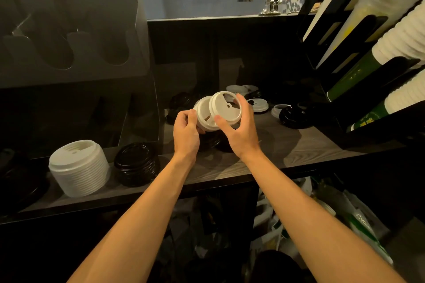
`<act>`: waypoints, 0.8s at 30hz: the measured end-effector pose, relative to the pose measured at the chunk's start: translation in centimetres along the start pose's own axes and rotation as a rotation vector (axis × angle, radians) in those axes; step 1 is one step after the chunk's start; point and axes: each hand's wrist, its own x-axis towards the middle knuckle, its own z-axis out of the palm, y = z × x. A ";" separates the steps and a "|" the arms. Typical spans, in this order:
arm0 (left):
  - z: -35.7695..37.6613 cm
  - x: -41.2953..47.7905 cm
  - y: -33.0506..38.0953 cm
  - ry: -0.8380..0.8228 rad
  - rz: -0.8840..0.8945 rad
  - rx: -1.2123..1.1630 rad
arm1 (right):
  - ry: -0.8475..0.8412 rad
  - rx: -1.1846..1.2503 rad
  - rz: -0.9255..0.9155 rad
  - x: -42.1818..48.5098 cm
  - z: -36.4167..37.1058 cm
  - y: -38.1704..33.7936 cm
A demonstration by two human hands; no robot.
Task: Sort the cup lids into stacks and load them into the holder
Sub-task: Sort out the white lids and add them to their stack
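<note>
Above the dark wooden counter (299, 145) my left hand (186, 131) grips a white cup lid (204, 115) by its left rim. My right hand (241, 131) holds a second white lid (226, 105), tilted toward me and overlapping the first. A tall stack of white lids (79, 167) stands at the near left, with a shorter stack of black lids (136, 163) right beside it. Loose white lids (258, 104) and black lids (295, 117) lie scattered behind my hands. The dark lid holder (76, 30) with curved slots rises at the far left.
A black rack (358, 57) on the right holds sleeves of white, clear and green paper cups (404, 41). More black lids (20, 181) lie at the far left edge. Bags and clutter (345, 225) sit under the counter. A raised ledge (207, 18) runs behind.
</note>
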 end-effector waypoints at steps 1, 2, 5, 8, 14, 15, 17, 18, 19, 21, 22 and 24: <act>0.0 0.1 -0.1 0.015 -0.008 -0.003 | 0.004 -0.006 -0.016 0.0 -0.1 -0.1; -0.1 0.2 -0.2 0.033 -0.021 -0.013 | -0.009 -0.015 -0.039 -0.1 -0.2 -0.1; -0.3 0.4 -0.1 0.073 -0.065 -0.078 | -0.099 -0.098 -0.128 -0.2 -0.1 -0.2; -0.3 0.3 0.2 0.084 -0.098 -0.124 | -0.201 -0.194 -0.169 -0.5 0.1 -0.5; -0.6 0.5 0.7 0.113 -0.235 -0.221 | -0.323 -0.296 -0.266 -0.7 0.5 -0.6; -0.7 0.5 0.7 0.110 -0.257 -0.236 | -0.314 -0.309 -0.268 -0.7 0.6 -0.6; -0.7 0.5 0.7 0.087 -0.299 -0.252 | -0.299 -0.323 -0.265 -0.7 0.6 -0.6; -0.8 0.6 0.7 0.069 -0.319 -0.264 | -0.306 -0.321 -0.259 -0.7 0.6 -0.6; -1.0 0.6 0.8 0.040 -0.333 -0.276 | -0.318 -0.320 -0.256 -0.7 0.5 -0.6; -1.2 0.5 0.8 -0.029 -0.346 -0.298 | -0.342 -0.334 -0.262 -0.6 0.5 -0.4; -1.2 0.4 1.0 -0.047 -0.346 -0.308 | -0.350 -0.345 -0.264 -0.7 0.5 -0.3; -0.9 0.1 1.3 -0.050 -0.332 -0.302 | -0.343 -0.363 -0.260 -0.6 0.5 -0.2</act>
